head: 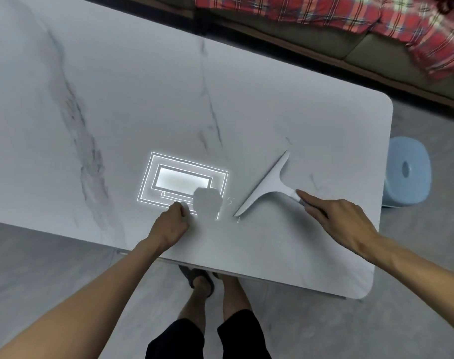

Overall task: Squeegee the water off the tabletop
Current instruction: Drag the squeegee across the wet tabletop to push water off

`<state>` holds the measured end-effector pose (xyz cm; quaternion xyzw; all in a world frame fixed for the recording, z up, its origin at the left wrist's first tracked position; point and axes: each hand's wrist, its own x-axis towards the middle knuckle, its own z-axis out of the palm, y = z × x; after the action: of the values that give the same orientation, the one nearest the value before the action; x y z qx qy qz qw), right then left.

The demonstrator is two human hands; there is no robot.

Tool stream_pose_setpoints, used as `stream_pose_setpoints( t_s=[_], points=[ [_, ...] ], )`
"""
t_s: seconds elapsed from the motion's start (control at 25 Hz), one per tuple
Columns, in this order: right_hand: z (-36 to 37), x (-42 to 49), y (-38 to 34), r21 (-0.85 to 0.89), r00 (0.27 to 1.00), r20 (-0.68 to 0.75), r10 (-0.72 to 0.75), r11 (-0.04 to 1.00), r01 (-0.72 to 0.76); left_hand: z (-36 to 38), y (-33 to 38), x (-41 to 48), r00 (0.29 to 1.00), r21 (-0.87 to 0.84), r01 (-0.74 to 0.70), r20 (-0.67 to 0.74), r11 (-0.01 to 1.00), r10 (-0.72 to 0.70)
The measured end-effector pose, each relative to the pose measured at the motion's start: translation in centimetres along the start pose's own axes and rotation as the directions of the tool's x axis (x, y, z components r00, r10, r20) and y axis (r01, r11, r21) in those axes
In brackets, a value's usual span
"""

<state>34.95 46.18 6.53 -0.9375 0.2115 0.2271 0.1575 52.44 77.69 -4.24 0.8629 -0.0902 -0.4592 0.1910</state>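
Marble tabletop (143, 99), squeegee (266, 185) in right hand (340, 224)

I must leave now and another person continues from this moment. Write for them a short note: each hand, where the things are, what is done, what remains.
Right hand: holds the handle of the white squeegee, index finger along it; the blade lies on the marble tabletop, right of centre.
Left hand: closed on a small white object, resting on the table near the front edge; I cannot tell what it is.
Water: a few droplets glint by the blade's near end.
Done: cannot tell.
Left: draw the blade across and off the edge.
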Motion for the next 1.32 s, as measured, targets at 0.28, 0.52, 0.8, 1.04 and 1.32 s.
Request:
stream_pose_setpoints(
  t_s=[0.28,0.52,0.8,1.04,1.32],
  points=[
    [8.3,0.7,-9.8,-0.203,0.698,0.303,-0.649,0.672,0.712,0.6,-3.7,-1.9,0.97,-0.095,0.149,-0.181,0.984,-0.164],
    [13.5,2.4,-11.3,-0.163,0.594,0.261,-0.761,0.572,0.804,3.1,-5.0,-3.9,0.949,-0.149,0.216,-0.202,0.965,-0.243],
    [11.1,1.3,-3.0,-0.049,0.859,0.209,-0.468,0.872,0.487,10.6,-0.6,-4.4,0.984,-0.033,0.089,-0.155,0.996,-0.093],
    [9.0,-1.8,6.9,-0.088,0.934,0.177,-0.311,0.94,0.33,15.8,2.3,-4.9,0.997,0.035,0.05,-0.053,0.998,-0.048],
    [6.0,-5.8,14.5,-0.049,0.988,0.104,-0.113,0.992,0.118,16.8,3.4,-3.9,0.988,0.186,0.129,0.065,0.974,-0.144]
  ],
)
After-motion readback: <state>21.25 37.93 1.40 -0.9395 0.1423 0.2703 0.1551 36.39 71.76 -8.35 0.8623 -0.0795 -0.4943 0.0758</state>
